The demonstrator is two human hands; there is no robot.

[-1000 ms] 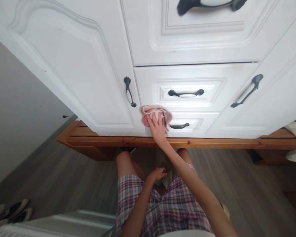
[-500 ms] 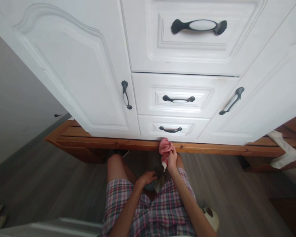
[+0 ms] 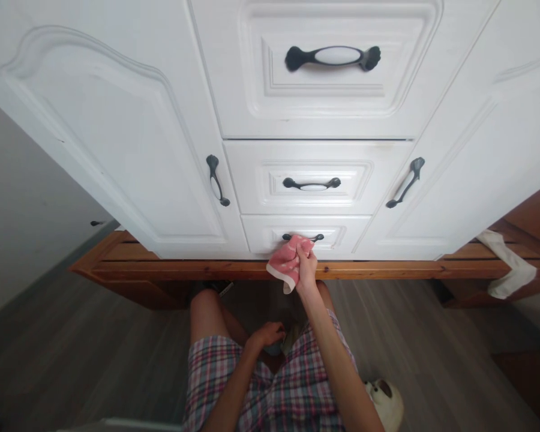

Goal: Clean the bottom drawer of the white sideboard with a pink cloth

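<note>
The pink cloth (image 3: 286, 260) is bunched in my right hand (image 3: 306, 268), fingers closed around its upper fold. The cloth has a pale border and hangs partly loose below my grip. It rests against the lower edge of the bottom drawer front (image 3: 261, 234), covering the left end of that drawer's dark handle (image 3: 312, 237) and overlapping the wooden plinth rail (image 3: 171, 269) beneath the cabinet.

My left hand (image 3: 267, 333) lies low between my knees, fingers curled on a small object (image 3: 288, 342) there; what the object is, I cannot tell.

Above the bottom drawer sits the middle drawer (image 3: 252, 174) with a dark handle carrying a white insert (image 3: 312, 184), and above that the top drawer (image 3: 234, 72) with a larger handle of the same type (image 3: 333, 57). White panelled doors flank the drawers: the left door (image 3: 108, 144) with a vertical handle (image 3: 216, 180) near its right edge, the right door (image 3: 477, 156) with a slanted handle (image 3: 405, 182).

A white cloth (image 3: 506, 270) drapes over the plinth rail at the right end. I wear plaid shorts (image 3: 288, 384). The floor (image 3: 94, 360) is grey wood plank.
</note>
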